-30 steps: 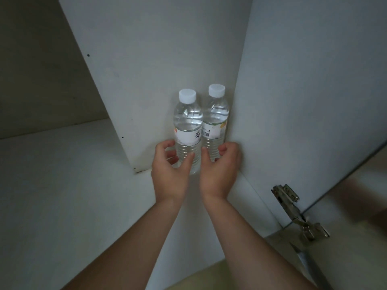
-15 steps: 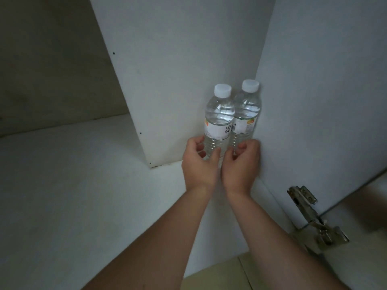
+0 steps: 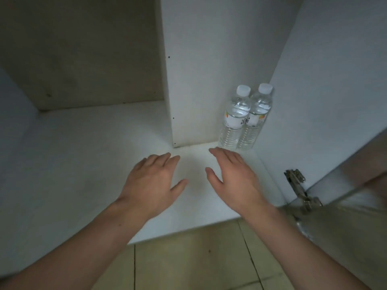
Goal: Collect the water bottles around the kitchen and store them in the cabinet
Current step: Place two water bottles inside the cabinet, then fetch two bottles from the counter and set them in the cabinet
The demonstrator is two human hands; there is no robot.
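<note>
We hold our left hand (image 3: 154, 183) and right hand (image 3: 234, 178) flat, fingers straight, gripping nothing, above the cabinet floor (image 3: 83, 164). Two water bottles (image 3: 245, 120) stand upright, touching, in the back right corner.

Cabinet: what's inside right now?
Inside the cabinet: two water bottles upright, side by side in the back right corner. Both hands are open above the shelf. The shelf under the hands is hidden.
</note>
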